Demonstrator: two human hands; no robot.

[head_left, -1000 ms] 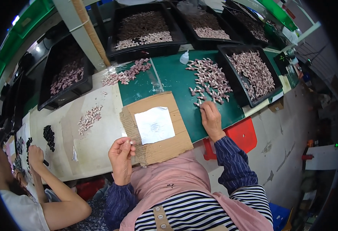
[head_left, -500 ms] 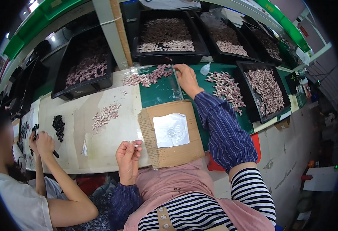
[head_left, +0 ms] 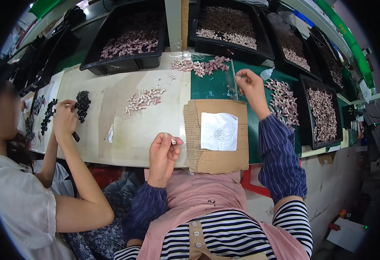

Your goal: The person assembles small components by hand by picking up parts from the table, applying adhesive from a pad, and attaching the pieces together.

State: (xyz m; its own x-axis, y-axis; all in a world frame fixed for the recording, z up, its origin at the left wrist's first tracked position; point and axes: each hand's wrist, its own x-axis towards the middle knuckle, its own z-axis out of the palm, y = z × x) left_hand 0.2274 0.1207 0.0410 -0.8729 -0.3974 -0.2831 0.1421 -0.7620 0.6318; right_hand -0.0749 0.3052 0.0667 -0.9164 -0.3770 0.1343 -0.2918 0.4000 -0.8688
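My left hand [head_left: 164, 158] is above the front edge of the pale table, thumb and fingers pinched round a small white-and-pink curved piece [head_left: 173, 141]. Over the green mat [head_left: 211, 90], my right hand [head_left: 251, 89] has its fingertips pressed together beside a thin clear strip [head_left: 233, 80]; anything between them is too small to make out. Between my hands, a cardboard sheet [head_left: 216, 164] carries a shiny white square sheet [head_left: 219, 132]. Loose curved pieces lie in a pile [head_left: 144, 102] on the table, a pinkish pile [head_left: 203, 66] at the mat's far side and another pile [head_left: 282, 104] right of my right hand.
A small dropper bottle [head_left: 266, 73] stands beyond my right hand. Black trays line the back, with one tray [head_left: 307, 123] of pieces at the right. To the left, a co-worker's hands [head_left: 65, 117] work near small black parts [head_left: 83, 106].
The whole view has shifted, so the table lies further right in it. My right fingertips have come slightly nearer to me along the clear strip. My left hand keeps its pinch.
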